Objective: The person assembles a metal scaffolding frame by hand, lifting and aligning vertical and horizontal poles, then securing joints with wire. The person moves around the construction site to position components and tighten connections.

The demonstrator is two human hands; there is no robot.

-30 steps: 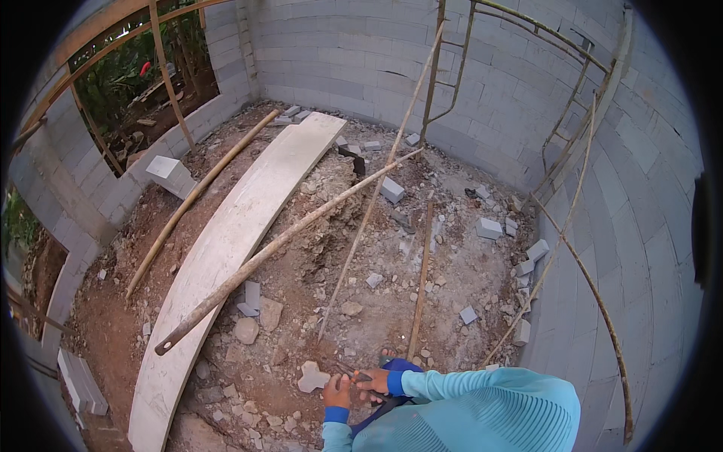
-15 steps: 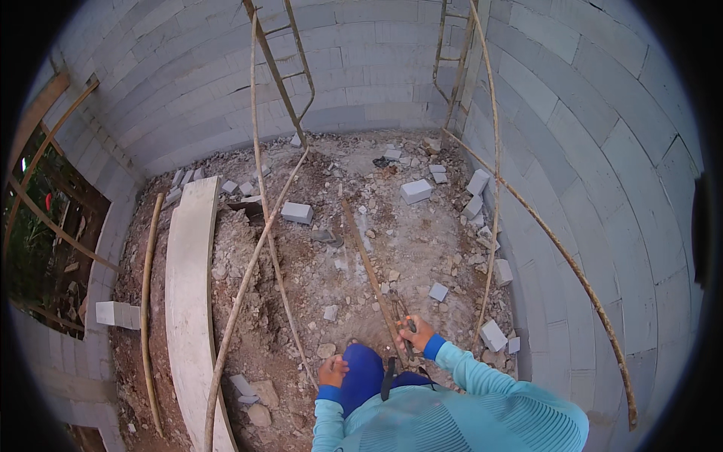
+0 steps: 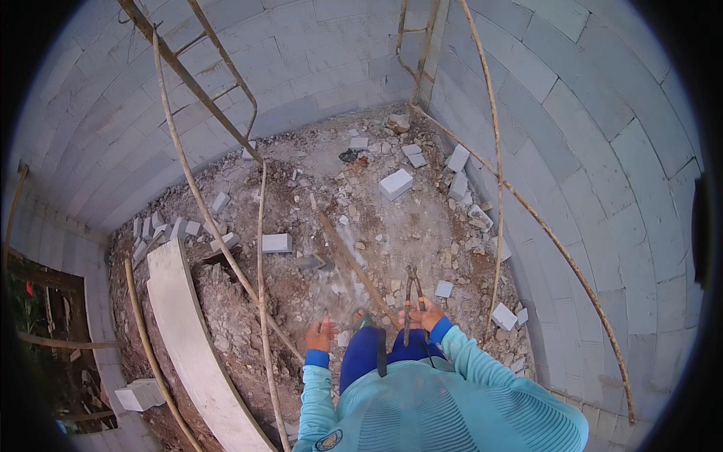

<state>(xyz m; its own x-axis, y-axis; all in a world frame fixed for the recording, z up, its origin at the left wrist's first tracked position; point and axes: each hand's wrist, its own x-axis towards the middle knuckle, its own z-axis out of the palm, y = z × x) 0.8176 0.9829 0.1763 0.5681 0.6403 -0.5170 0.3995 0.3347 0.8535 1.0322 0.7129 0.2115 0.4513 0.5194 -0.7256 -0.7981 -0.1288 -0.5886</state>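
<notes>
My right hand (image 3: 425, 315) is closed around the handles of a pair of long-handled pincers (image 3: 411, 290), its jaws pointing away from me. To the left, my left hand (image 3: 321, 334) hovers over the rubble with loosely bent fingers and nothing visible in it. Just beyond my legs, a long wooden batten (image 3: 350, 260) lies on the ground and runs away to the upper left. A sandalled foot (image 3: 363, 319) shows between my two hands.
Crossed thin wooden poles (image 3: 261, 248) stand at the left, near a pale plank (image 3: 197, 324). Another pole (image 3: 557, 237) slants along the right wall. Ladder-like frames (image 3: 218, 83) rest at the far wall. Grey blocks (image 3: 395, 184) and stones litter the uneven dirt.
My view has shifted and turned. My right hand now holds the pincers with jaws raised clearly in sight. My left hand has moved off my thigh and forward, its fingers loosening.
</notes>
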